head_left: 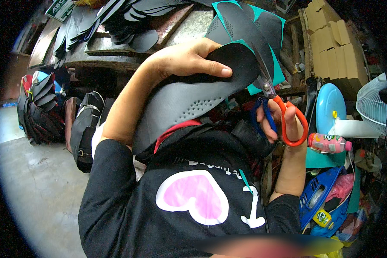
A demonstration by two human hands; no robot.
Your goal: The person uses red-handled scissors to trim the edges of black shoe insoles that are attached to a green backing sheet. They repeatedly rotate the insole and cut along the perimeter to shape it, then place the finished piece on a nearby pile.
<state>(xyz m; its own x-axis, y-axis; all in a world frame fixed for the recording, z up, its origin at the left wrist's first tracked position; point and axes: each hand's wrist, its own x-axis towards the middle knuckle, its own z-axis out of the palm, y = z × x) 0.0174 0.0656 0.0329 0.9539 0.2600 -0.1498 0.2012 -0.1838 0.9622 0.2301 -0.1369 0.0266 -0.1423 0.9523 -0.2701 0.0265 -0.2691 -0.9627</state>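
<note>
My left hand (185, 59) grips a black, sole-shaped sheet (172, 96) from its far side, with the thumb lying on top near the rounded end. Rows of small perforations run across that sheet, and a strip of teal backing shows along its far edge. In my right hand (284, 117) is a pair of scissors (267, 89) with one orange and one blue handle loop; my fingers pass through the loops. The blades point away from me, right beside the sheet's rounded end. Whether they touch it I cannot tell. A thin teal scrap (245, 179) lies on my black shirt.
Beyond my hands lie more black perforated pieces with teal edges (241, 19). Stacks of black cut pieces (131, 17) cover the bench at the far left. At right are cardboard boxes (339, 56), a blue round stool (330, 107), a fan (374, 103) and a pink bottle (329, 143).
</note>
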